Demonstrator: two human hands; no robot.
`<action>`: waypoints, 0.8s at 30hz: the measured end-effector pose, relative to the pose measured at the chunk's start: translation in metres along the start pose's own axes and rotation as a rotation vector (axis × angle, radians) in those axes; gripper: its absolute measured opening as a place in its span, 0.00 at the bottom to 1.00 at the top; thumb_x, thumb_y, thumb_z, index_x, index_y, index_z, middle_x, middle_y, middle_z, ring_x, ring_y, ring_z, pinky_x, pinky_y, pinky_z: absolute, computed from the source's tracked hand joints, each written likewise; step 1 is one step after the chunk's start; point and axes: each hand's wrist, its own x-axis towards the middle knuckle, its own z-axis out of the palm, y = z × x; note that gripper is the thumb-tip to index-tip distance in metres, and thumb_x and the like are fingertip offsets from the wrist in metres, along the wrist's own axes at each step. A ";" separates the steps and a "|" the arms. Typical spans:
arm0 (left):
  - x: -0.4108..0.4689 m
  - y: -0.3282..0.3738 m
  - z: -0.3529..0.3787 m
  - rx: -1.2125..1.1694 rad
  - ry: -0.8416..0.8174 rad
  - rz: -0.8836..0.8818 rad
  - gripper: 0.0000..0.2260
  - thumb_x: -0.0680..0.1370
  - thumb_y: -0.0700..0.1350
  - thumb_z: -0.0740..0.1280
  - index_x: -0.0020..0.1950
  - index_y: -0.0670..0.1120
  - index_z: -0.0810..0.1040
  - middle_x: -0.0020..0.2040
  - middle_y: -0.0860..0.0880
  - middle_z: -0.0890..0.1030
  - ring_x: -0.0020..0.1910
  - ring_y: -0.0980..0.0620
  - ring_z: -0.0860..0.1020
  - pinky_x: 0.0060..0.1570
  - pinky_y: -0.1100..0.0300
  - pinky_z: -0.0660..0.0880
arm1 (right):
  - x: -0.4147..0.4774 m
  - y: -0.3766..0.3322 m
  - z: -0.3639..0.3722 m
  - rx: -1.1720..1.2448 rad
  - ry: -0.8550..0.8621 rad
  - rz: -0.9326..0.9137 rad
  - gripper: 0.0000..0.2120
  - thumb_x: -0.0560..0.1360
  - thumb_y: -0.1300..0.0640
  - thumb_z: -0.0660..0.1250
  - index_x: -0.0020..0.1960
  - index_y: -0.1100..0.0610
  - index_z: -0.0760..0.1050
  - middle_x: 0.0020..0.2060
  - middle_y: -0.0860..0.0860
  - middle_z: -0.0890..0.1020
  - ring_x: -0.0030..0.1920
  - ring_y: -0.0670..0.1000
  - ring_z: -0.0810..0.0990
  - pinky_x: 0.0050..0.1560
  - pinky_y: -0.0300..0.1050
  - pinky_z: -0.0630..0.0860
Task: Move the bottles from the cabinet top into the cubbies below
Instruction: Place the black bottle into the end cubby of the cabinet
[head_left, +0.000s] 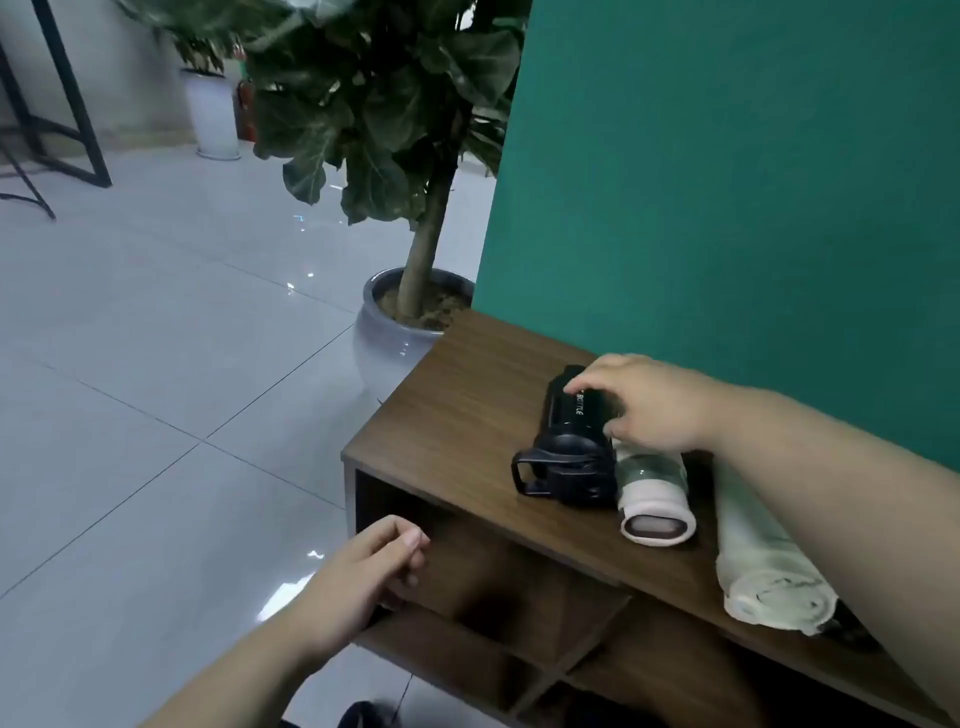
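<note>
Three bottles lie on the cabinet top (467, 415), bare wood at their 9 o'clock up to the edge. Right hand (649, 402) closes over the black bottle (571, 447), touching the pink-capped bottle (654, 499); the white bottle (763, 561) overhangs the front edge. Left hand (363, 571), loosely curled and empty, hovers before the cubbies (498, 587).

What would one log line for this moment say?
right hand: grasping lying black plastic bottle | left hand: empty, by cubbies | brown wooden cabinet top: three bottles

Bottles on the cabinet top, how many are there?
3, all lying down: a black bottle under the right hand, a clear bottle beside it, and a white bottle nearest. The arm may hide more.
</note>
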 end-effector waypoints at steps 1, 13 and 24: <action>0.004 -0.005 -0.002 -0.008 0.004 0.007 0.29 0.68 0.66 0.67 0.52 0.41 0.79 0.42 0.50 0.80 0.42 0.51 0.77 0.44 0.56 0.72 | 0.008 0.002 0.000 -0.069 -0.046 -0.023 0.31 0.74 0.62 0.68 0.73 0.41 0.68 0.72 0.44 0.69 0.72 0.50 0.66 0.67 0.48 0.67; 0.016 -0.055 -0.023 -0.051 0.115 -0.013 0.08 0.72 0.54 0.69 0.43 0.50 0.82 0.40 0.52 0.81 0.40 0.54 0.79 0.44 0.57 0.74 | 0.056 -0.003 0.013 -0.449 -0.310 -0.207 0.42 0.71 0.60 0.70 0.77 0.37 0.56 0.81 0.46 0.54 0.81 0.53 0.48 0.77 0.56 0.58; 0.003 -0.057 -0.035 -0.017 0.249 -0.092 0.05 0.72 0.51 0.66 0.41 0.55 0.82 0.36 0.55 0.82 0.40 0.52 0.80 0.43 0.57 0.74 | 0.029 -0.054 0.019 -0.232 -0.144 -0.343 0.42 0.60 0.46 0.77 0.69 0.36 0.62 0.68 0.39 0.71 0.69 0.48 0.68 0.65 0.54 0.73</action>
